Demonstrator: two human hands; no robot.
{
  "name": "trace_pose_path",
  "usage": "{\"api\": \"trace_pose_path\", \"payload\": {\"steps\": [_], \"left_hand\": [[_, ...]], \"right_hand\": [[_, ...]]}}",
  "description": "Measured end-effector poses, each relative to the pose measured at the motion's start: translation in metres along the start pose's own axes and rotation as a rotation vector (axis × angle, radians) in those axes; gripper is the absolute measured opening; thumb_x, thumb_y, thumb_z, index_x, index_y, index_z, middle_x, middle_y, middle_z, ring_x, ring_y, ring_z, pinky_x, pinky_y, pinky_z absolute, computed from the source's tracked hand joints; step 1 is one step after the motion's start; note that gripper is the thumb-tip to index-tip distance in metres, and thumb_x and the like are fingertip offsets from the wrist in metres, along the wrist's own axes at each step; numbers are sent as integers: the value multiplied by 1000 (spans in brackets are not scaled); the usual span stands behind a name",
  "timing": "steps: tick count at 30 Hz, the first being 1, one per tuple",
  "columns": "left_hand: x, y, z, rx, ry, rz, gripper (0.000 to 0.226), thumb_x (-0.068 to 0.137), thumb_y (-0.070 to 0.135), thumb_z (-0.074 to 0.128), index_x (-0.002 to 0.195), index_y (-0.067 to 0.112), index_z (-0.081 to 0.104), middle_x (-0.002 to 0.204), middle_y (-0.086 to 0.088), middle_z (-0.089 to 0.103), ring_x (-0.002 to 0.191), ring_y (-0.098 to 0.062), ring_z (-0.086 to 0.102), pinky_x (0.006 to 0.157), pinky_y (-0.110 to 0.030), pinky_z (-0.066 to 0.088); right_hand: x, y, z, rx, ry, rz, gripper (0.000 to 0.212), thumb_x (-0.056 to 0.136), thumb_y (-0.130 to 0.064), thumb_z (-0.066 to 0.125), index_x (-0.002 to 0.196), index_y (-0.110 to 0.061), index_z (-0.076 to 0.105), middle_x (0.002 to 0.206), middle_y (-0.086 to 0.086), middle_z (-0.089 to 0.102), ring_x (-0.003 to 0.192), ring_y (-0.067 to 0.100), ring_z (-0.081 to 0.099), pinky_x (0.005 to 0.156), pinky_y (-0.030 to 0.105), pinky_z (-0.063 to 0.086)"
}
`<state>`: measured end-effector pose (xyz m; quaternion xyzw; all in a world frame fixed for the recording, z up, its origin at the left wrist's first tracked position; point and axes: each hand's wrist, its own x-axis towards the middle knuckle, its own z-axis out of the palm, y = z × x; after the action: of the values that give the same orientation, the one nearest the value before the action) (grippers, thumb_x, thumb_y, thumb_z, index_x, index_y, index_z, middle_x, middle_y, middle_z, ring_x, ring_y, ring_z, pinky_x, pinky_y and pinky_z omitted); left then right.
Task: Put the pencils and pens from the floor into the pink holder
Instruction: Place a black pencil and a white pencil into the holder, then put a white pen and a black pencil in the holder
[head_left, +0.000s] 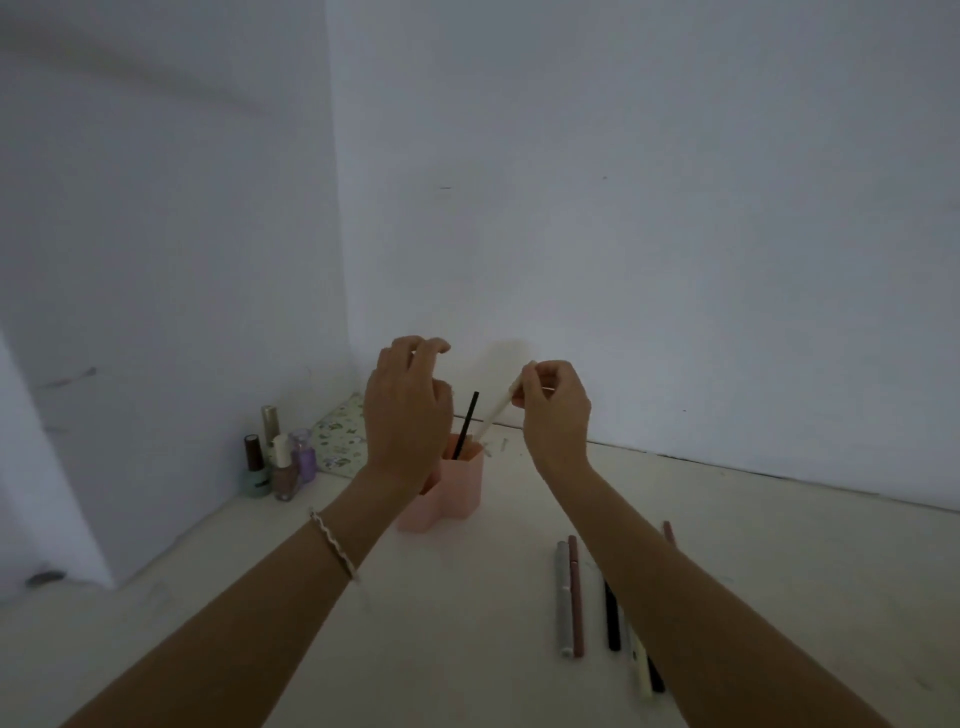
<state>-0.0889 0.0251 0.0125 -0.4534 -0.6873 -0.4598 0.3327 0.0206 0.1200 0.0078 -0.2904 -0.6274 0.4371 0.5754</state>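
Possibly the white pen (496, 413), pinched at its upper end by the right hand (553, 410) with its tip at the mouth of the pink holder (457, 493), could miss the rim or tip the holder. The left hand (405, 415) hovered above it, fingers loose, holding nothing. A black pencil (466, 423) leaned inside the holder. More pens (571, 597) lay beside the right forearm, and small bottles (283, 462) stood at the left.

Bottles (280, 462): four small nail-polish bottles, upright, clustered by the left wall (156, 260).
Colours: mint with a brown cap, mauve with a white cap, purple, a gold tube behind.
Floral box (340, 436): flat, just behind the bottles, in the corner.
Dark disc (47, 578): far left, at the wall's foot, blurred.
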Motion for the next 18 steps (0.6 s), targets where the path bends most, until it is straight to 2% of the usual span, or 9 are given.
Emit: {"api": "trace_pose_path", "payload": {"steps": [3, 6, 8, 10, 12, 14, 18], "left_hand": [[-7, 12, 0, -58, -69, -37, 31, 79, 3, 57, 106, 16, 61, 108, 1, 59, 81, -14, 59, 62, -25, 50], [-18, 31, 4, -70, -186, -30, 15, 81, 12, 52, 92, 21, 56, 96, 5, 56, 75, -10, 53, 61, -26, 50], [-31, 47, 12, -73, -395, -55, 10, 82, 13, 55, 87, 21, 54, 97, 7, 59, 78, -9, 55, 70, -27, 51], [-48, 62, 24, -74, -718, -174, 8, 84, 17, 58, 91, 16, 59, 100, 4, 62, 86, -13, 61, 79, -30, 53], [-65, 77, 38, -67, -1001, -304, 13, 83, 23, 61, 89, 11, 60, 88, -1, 63, 81, -16, 61, 71, -28, 51], [-80, 87, 50, -78, -1146, -389, 16, 81, 24, 63, 79, 10, 55, 77, -3, 57, 70, -16, 55, 61, -25, 44], [-102, 94, 64, -1, -1226, -387, 30, 79, 17, 67, 105, 6, 55, 111, -10, 61, 96, -24, 61, 69, -25, 46]], "right_hand": [[-6, 14, 5, -215, -162, 26, 18, 93, -24, 60, 99, -8, 65, 86, 3, 70, 79, 15, 66, 76, 29, 56], [-2, 16, -8, -311, -164, 17, 34, 89, -30, 64, 118, -11, 60, 92, 0, 68, 77, 6, 63, 62, 10, 44], [4, 10, -27, -339, -115, 12, 32, 91, -23, 60, 121, -12, 57, 90, -2, 65, 73, 1, 60, 60, 9, 40], [11, 8, -46, -335, -86, 52, 29, 92, -16, 56, 120, -12, 56, 93, 2, 65, 78, 12, 64, 63, 17, 45], [13, 7, -67, -359, -77, 88, 27, 91, -12, 54, 118, -12, 57, 93, 3, 65, 81, 21, 67, 57, 20, 45], [14, 8, -84, -384, -78, 109, 26, 90, -9, 54, 116, -11, 58, 90, 5, 65, 80, 24, 68, 50, 19, 41], [13, 10, -110, -418, -85, 140, 21, 88, -7, 54, 108, -12, 62, 89, 8, 69, 74, 23, 68, 51, 21, 43]]}}
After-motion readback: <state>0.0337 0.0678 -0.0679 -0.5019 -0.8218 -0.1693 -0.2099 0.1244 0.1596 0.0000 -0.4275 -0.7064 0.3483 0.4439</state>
